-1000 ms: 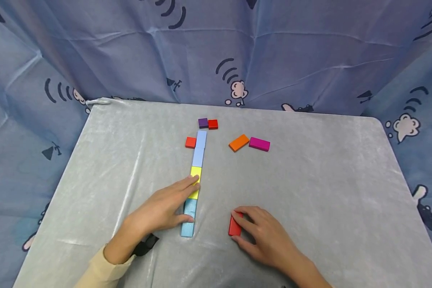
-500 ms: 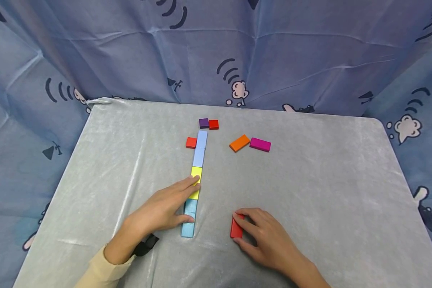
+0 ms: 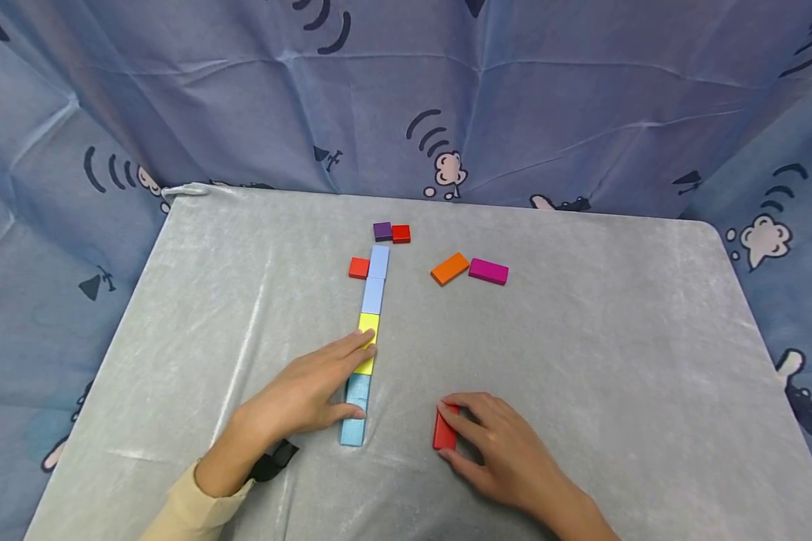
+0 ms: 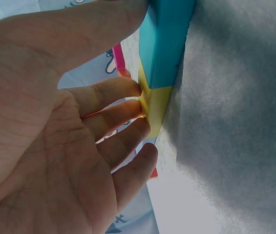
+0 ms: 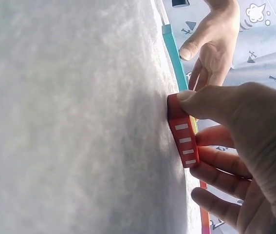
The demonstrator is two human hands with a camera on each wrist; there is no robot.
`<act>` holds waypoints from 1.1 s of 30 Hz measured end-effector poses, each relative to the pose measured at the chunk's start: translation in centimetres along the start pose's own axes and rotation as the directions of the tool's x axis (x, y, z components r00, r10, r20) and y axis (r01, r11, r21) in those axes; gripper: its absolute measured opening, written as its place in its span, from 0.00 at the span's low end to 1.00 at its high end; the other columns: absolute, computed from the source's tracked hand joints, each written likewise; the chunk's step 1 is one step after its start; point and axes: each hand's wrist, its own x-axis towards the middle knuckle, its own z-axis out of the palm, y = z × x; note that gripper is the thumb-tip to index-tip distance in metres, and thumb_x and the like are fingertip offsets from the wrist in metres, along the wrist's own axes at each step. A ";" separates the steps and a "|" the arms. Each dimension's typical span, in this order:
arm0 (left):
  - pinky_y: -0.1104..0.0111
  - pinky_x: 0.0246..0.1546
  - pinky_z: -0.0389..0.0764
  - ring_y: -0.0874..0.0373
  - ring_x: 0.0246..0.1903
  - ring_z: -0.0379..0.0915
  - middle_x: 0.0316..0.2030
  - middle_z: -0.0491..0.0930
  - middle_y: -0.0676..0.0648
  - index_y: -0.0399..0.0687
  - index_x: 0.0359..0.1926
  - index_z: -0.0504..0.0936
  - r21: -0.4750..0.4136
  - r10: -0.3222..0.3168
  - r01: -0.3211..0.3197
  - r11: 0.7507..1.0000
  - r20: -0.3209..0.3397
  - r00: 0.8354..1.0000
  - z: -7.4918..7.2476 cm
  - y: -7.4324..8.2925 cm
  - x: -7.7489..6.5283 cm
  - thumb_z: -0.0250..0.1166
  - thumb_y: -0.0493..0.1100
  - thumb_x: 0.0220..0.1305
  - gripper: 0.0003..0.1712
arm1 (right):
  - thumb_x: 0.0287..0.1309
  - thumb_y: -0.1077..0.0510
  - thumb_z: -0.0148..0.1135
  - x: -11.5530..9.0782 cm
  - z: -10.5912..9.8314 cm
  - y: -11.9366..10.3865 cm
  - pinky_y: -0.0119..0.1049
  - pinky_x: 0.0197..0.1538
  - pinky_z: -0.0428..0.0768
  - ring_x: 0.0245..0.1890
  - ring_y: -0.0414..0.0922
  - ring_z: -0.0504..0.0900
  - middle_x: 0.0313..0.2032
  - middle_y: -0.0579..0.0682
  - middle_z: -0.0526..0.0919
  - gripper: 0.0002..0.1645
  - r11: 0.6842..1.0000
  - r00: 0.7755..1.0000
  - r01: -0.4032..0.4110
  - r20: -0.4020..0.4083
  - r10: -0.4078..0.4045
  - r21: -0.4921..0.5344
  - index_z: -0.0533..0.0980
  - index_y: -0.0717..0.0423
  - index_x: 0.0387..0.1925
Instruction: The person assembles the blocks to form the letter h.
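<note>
In the head view, a straight row of blocks runs away from me, with light-blue blocks [image 3: 373,294] at the far end, yellow [image 3: 368,322] in the middle and teal [image 3: 352,433] nearest. My left hand [image 3: 307,387] rests along this row, fingertips on the yellow part and thumb on the teal. Its fingers [image 4: 116,144] are nearly straight in the left wrist view. To the right of the row, my right hand [image 3: 504,443] pinches a red block [image 3: 444,433] lengthwise between thumb and fingers. White marks line one side of that red block [image 5: 184,139] in the right wrist view.
A small red block [image 3: 359,267] sits against the row's far left side. Beyond its end lie a purple block [image 3: 382,231] and another small red block [image 3: 401,234]. Orange [image 3: 449,268] and magenta [image 3: 489,271] blocks lie farther right on the grey tablecloth [image 3: 616,338].
My right hand, with the red block, has shifted slightly toward me and to the right. The left hand and the row have stayed in place.
</note>
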 end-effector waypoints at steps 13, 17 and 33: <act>0.52 0.78 0.70 0.45 0.82 0.58 0.82 0.60 0.42 0.39 0.78 0.67 0.000 0.000 0.000 1.000 -0.001 1.000 0.0 0.0 -0.1 0.81 0.51 0.59 0.52 | 0.50 0.49 0.84 -0.2 0.1 0.0 0.43 0.56 0.87 0.54 0.42 0.84 0.55 0.45 0.86 0.33 1.000 1.000 -0.007 -0.001 0.007 0.015 0.86 0.53 0.58; 0.51 0.78 0.70 0.44 0.81 0.59 0.82 0.61 0.41 0.39 0.78 0.67 0.005 0.006 -0.006 1.000 -0.006 1.000 -0.1 0.0 -0.1 0.80 0.50 0.60 0.51 | 0.50 0.49 0.84 -0.2 0.0 -0.1 0.43 0.55 0.87 0.54 0.42 0.84 0.55 0.45 0.85 0.33 1.000 1.000 -0.010 -0.004 0.010 0.018 0.86 0.53 0.58; 0.52 0.77 0.71 0.44 0.81 0.60 0.81 0.62 0.41 0.39 0.78 0.67 0.010 0.010 -0.010 1.000 -0.004 1.000 -0.2 0.0 -0.1 0.80 0.50 0.60 0.51 | 0.49 0.51 0.84 -0.2 -0.1 -0.1 0.43 0.55 0.86 0.54 0.41 0.83 0.56 0.44 0.84 0.34 1.000 1.000 0.004 -0.018 -0.003 0.030 0.85 0.49 0.59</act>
